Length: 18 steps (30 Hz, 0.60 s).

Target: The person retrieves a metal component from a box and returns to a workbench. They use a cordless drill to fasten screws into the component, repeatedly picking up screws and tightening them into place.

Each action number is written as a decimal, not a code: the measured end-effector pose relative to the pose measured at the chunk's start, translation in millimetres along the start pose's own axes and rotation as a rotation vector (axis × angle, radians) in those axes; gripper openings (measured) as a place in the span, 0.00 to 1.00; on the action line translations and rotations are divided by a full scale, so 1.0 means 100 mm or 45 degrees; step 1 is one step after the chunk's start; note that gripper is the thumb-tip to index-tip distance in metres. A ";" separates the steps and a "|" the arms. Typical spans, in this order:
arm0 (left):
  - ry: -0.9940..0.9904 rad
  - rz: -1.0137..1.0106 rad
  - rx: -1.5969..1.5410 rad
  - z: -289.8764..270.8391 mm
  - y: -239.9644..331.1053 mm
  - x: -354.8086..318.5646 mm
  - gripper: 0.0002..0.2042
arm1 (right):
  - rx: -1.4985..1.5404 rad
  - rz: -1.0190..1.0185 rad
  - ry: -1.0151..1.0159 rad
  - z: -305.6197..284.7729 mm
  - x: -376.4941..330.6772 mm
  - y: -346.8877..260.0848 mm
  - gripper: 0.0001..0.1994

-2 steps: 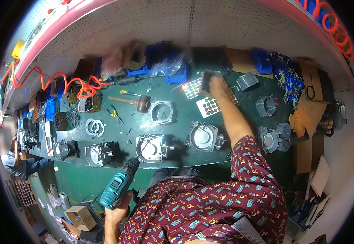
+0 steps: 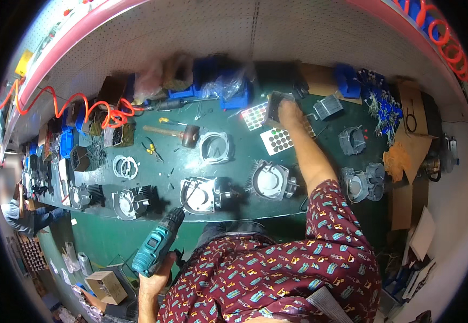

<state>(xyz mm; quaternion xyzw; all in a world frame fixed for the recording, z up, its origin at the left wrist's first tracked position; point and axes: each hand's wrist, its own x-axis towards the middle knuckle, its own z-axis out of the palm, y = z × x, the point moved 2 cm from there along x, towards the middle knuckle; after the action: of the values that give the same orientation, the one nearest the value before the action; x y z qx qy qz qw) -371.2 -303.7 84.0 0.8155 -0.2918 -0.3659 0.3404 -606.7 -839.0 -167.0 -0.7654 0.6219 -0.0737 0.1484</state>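
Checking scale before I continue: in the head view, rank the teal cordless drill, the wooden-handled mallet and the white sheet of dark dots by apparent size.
1. Teal cordless drill, though it sits nearest the camera, which inflates it.
2. Wooden-handled mallet.
3. White sheet of dark dots, close to the mallet in size, so that ranking is unsure.

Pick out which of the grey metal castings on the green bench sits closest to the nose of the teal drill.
The open-faced casting at the bench's near edge, just above the teal drill in the left hand. The finned casting lies further right.

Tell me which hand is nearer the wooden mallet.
Right. The right hand reaches across the bench to a grey tray, level with the mallet. The left hand holds the teal drill below the bench edge.
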 end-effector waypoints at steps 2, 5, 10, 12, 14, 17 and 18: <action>-0.011 -0.042 0.006 -0.01 -0.09 0.02 0.15 | 0.071 -0.062 0.050 -0.04 -0.04 0.03 0.11; -0.019 -0.105 -0.026 0.02 -0.06 0.05 0.13 | 0.055 -0.058 -0.024 -0.09 -0.07 0.04 0.11; -0.007 -0.098 -0.047 0.03 -0.04 0.09 0.09 | 0.137 -0.530 0.041 -0.03 -0.25 -0.31 0.08; -0.005 -0.084 -0.034 0.04 -0.04 0.12 0.10 | 0.111 -0.754 -0.267 0.19 -0.38 -0.60 0.10; 0.012 -0.011 0.009 0.06 0.01 0.14 0.12 | -0.034 -0.786 -0.548 0.39 -0.53 -0.82 0.11; 0.010 -0.020 0.096 0.05 -0.08 0.11 0.14 | -0.269 -0.824 -0.750 0.85 -0.47 -0.87 0.16; 0.033 0.007 0.060 0.05 -0.04 0.07 0.15 | -0.313 -0.799 -0.788 0.86 -0.48 -0.97 0.17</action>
<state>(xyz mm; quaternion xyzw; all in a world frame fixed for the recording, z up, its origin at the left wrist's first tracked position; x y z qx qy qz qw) -370.5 -308.3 75.0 0.8272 -0.2981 -0.3474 0.3260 -501.7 -762.6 -214.2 -0.9148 0.2903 0.1912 0.2059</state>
